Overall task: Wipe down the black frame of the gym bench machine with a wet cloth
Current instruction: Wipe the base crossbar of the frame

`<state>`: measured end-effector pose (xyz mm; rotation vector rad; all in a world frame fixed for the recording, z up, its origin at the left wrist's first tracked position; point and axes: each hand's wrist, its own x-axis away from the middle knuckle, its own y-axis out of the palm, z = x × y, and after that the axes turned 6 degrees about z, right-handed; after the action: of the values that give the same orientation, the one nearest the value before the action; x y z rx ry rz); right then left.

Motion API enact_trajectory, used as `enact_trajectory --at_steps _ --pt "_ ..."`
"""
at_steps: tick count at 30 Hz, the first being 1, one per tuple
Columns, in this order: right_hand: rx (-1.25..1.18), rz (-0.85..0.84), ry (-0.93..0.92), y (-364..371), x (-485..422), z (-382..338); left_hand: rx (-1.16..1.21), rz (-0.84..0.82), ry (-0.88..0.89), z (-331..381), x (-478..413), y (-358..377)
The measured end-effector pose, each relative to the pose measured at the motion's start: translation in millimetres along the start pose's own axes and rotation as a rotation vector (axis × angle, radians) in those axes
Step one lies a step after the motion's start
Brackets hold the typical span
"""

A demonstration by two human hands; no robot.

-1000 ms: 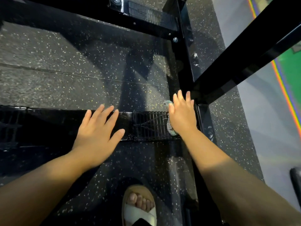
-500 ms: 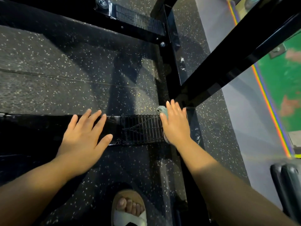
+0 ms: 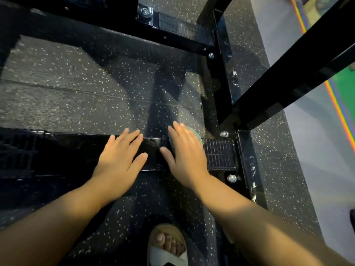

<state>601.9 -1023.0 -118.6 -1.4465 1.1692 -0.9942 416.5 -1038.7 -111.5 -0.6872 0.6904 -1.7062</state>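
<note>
A black floor-level crossbar [image 3: 76,150] of the gym machine frame runs left to right across the view. My left hand [image 3: 119,156] rests flat on it with straight fingers. Just to its right, my right hand [image 3: 186,150] presses a pale green cloth [image 3: 196,132] flat onto the bar; only the cloth's far edge shows past my fingers. A ribbed grip plate [image 3: 220,155] lies on the bar right of that hand. A black side rail [image 3: 221,83] and a slanted black beam [image 3: 288,73] join at the right.
Speckled black rubber flooring [image 3: 96,89] lies beyond the bar. A second crossbar [image 3: 134,31] with bolts runs along the top. My sandalled foot [image 3: 167,246] stands below the bar. A grey floor strip [image 3: 317,141] with a coloured line is at the right.
My right hand has slid the cloth leftward along the crossbar, off the ribbed plate, and now sits close to my left hand. The view has also shifted.
</note>
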Motion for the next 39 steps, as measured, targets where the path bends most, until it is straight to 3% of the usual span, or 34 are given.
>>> enact_trajectory --at_steps 3,6,10,14,18,22,25,27,31,33,37,39 --pt "0.033 0.017 -0.104 -1 31 18 0.080 0.091 0.010 -8 10 -17" --pt "0.136 0.070 -0.058 -2 18 41 -0.144 0.165 0.032 -45 25 -35" --pt "-0.031 0.151 0.159 10 -11 16 -0.350 0.237 -0.143 -91 47 -67" --pt "-0.229 0.360 0.046 14 -16 -33 -0.414 0.317 -0.357 -130 61 -100" --pt "-0.442 0.228 -0.300 34 -35 -133 -0.323 0.265 -0.504 -146 72 -123" --pt "-0.308 -0.112 -0.575 42 -59 -207 -0.325 0.133 -0.477 -147 78 -144" --pt "-0.101 -0.135 -0.565 36 -55 -171 -0.418 0.101 -0.464 -152 90 -161" --pt "-0.005 -0.049 -0.505 29 -40 -134 -0.439 0.085 -0.432 -158 98 -168" --pt "-0.079 -0.029 -0.605 31 -21 -93 -0.425 0.212 -0.372 -177 94 -181" --pt "-0.217 -0.076 -0.661 30 -28 -110 -0.431 0.321 -0.380 -188 94 -186" --pt "-0.410 -0.064 -0.596 36 -55 -204 -0.541 0.311 -0.258 -199 97 -179" --pt "-0.420 -0.136 -0.585 39 -64 -253 -0.524 0.366 -0.274 -203 96 -180"
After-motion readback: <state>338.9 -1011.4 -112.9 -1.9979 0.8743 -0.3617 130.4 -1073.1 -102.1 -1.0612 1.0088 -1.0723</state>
